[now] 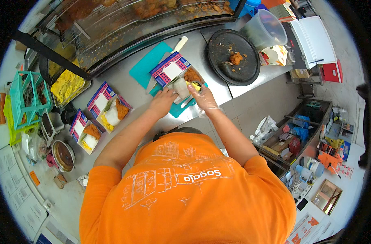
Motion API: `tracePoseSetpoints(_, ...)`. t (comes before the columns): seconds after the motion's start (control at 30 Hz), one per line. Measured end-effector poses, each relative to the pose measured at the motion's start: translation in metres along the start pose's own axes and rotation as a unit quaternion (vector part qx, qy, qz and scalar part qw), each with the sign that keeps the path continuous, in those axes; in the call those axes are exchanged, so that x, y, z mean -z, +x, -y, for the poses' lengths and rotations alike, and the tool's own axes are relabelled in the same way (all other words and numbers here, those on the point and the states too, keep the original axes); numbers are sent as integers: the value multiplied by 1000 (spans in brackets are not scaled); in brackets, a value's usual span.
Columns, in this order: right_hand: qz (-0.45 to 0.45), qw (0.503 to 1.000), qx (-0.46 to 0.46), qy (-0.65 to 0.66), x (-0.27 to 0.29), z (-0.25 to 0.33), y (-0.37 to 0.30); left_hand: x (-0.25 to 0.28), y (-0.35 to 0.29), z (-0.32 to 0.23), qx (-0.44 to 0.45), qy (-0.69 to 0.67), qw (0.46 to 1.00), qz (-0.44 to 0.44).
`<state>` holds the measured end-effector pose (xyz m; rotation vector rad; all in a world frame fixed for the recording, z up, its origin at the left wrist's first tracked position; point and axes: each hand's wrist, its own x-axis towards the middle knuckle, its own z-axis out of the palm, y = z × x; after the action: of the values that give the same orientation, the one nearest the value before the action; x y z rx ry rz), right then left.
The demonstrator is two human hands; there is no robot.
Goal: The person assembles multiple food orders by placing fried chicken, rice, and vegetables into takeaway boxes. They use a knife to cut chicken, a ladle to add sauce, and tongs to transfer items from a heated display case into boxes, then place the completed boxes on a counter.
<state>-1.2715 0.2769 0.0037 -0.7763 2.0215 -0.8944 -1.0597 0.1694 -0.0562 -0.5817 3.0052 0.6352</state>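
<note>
An opened cardboard meal box (172, 70), purple, pink and white, holds a mound of white rice (180, 87) and a piece of fried chicken (192, 75). My left hand (163, 101) is at its near left side, fingers curled against the edge. A clear plastic glove covers my right hand (203, 99), whose fingers pinch at yellow food (196, 86) with a dark curved edge, at the right side of the rice. The box lies over a teal cutting board (147, 67), with a white-handled knife (180, 44) behind it.
Two filled meal boxes (108, 106) stand to the left, near a tray of yellow egg (69, 86). A black round platter (233, 75) with chicken scraps and a clear tub (264, 30) are at the right. Behind runs a glass display case (124, 46); a sauce pot (63, 155) sits lower left.
</note>
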Motion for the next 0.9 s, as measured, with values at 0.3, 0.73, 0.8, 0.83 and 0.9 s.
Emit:
tracePoseSetpoints(0.3, -74, 958, 139, -240, -59, 2, -17, 12, -42, -2, 25, 26, 998, -43)
tracePoseSetpoints(0.73, 29, 962, 192, -190, -53, -6, -32, 17, -65, 14, 18, 54, 995, -87)
tracePoseSetpoints(0.8, 22, 952, 204, -229, -54, 0, -32, 18, -68, 20, 21, 43, 996, -76)
tracePoseSetpoints(0.83, 20, 944, 222, -244, -57, 5, -32, 18, -71, 22, 23, 43, 996, -73)
tracePoseSetpoints(0.9, 47, 960, 134, -240, -64, 19, -34, 20, -78, 30, 24, 36, 997, -70)
